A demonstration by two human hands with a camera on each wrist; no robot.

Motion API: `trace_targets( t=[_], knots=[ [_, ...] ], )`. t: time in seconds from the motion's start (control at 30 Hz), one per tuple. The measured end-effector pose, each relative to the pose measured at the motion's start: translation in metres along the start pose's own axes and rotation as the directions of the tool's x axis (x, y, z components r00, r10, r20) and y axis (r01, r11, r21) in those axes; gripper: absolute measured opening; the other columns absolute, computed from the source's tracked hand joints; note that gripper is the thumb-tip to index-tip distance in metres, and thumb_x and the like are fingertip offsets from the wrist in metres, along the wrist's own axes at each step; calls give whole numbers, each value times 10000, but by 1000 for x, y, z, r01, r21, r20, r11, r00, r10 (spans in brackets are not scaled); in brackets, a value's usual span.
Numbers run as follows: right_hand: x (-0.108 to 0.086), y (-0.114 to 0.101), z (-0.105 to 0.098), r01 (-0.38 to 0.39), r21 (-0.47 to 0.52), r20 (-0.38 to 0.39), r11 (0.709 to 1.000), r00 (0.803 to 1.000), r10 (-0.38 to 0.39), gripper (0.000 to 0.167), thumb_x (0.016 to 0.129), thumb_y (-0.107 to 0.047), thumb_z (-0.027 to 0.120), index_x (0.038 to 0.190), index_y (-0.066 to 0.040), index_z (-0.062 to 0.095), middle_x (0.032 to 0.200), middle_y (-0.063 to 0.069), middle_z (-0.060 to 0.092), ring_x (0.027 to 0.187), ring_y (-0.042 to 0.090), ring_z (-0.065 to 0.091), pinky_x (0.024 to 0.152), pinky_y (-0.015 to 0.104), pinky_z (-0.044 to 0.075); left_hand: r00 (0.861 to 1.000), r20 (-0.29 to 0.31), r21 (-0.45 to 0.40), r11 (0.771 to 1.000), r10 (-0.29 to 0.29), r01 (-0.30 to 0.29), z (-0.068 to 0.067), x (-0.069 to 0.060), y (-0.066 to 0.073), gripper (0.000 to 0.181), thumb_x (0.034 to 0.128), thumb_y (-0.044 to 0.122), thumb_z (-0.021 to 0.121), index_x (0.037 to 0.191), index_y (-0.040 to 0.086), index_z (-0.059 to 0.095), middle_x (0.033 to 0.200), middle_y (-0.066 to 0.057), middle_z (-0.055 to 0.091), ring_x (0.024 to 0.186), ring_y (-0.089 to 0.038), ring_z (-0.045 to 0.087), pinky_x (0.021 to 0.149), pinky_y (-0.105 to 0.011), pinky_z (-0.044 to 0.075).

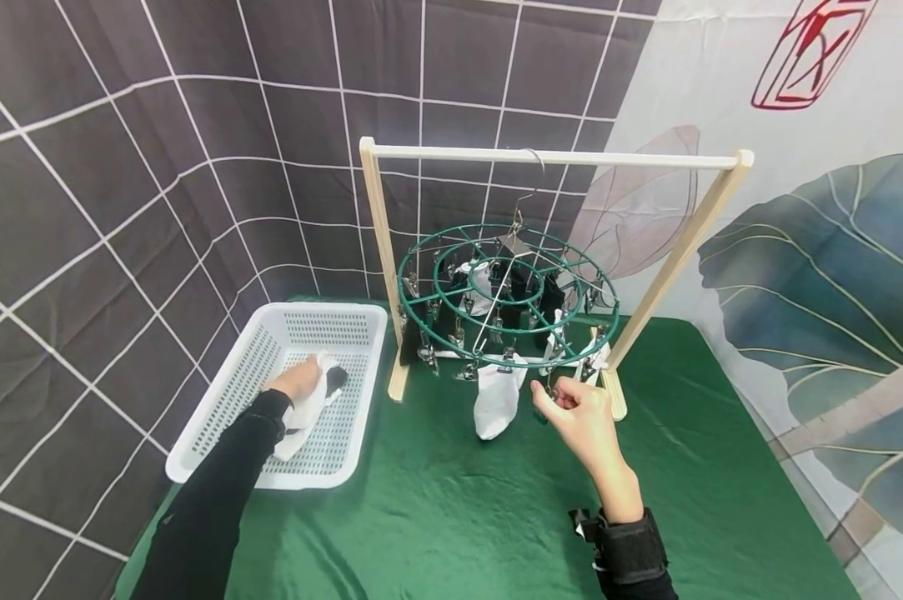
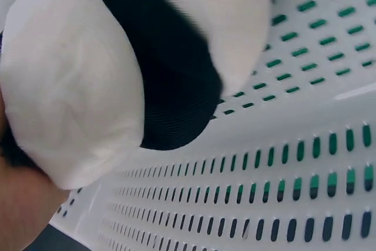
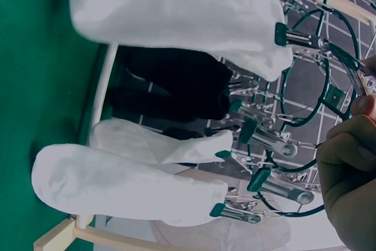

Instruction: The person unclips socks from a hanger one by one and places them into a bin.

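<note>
My left hand reaches into the white basket and grips a white sock. A black piece shows against it, along with more white cloth; the fingertips are hidden. At the front edge of the round green clip hanger, my right hand pinches a metal clip between thumb and fingers. Just left of that hand, a white sock hangs from a clip. Other white socks and black socks hang around the rings in the right wrist view.
A wooden stand with a white crossbar carries the hanger by its hook. Its right leg rises close behind my right hand. Green cloth covers the table. A dark grid curtain stands behind and at the left.
</note>
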State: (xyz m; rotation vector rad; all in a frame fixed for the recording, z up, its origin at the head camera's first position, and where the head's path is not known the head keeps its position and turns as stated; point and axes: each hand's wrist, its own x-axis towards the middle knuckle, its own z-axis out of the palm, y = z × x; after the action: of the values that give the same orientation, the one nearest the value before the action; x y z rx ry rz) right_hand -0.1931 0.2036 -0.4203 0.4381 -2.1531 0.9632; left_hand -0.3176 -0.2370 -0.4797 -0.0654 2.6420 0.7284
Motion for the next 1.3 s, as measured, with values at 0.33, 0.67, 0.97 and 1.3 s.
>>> trace_targets(
  t=[0.33,0.67,0.97,1.3],
  knots=[
    [0,-2,1,-1,-7,-3,1000,1000,1,498,787,-104,729,515,-156,315,497,-137,239,450,29,234,436,178,188,993,-17,7,993,-119,119,11,0,-2,671,1006,328,15,1354,-133,356,1137,-297,540,1010,-348,554,770,-370,475],
    [-2,0,1,-65,11,40,998,997,65,481,809,-148,725,530,-167,334,511,-137,223,458,33,211,438,199,183,993,-99,208,977,69,-47,1,1,6,514,990,162,257,1362,-193,245,1296,-392,424,1201,-488,454,988,-532,390],
    [-4,1,0,-68,26,40,997,997,67,479,821,-154,722,537,-170,336,515,-127,228,458,34,198,438,204,187,423,-743,234,793,519,-563,-10,-4,84,196,918,-9,418,1050,-66,551,1044,-215,559,1020,-370,526,949,-462,414],
    [-8,3,1,-65,45,43,997,997,63,388,824,-159,722,569,-189,432,506,-122,272,459,34,255,447,195,219,-178,-675,469,230,716,-853,27,-60,190,232,903,29,409,1037,-55,580,993,-185,603,953,-324,576,946,-375,443]
  ],
)
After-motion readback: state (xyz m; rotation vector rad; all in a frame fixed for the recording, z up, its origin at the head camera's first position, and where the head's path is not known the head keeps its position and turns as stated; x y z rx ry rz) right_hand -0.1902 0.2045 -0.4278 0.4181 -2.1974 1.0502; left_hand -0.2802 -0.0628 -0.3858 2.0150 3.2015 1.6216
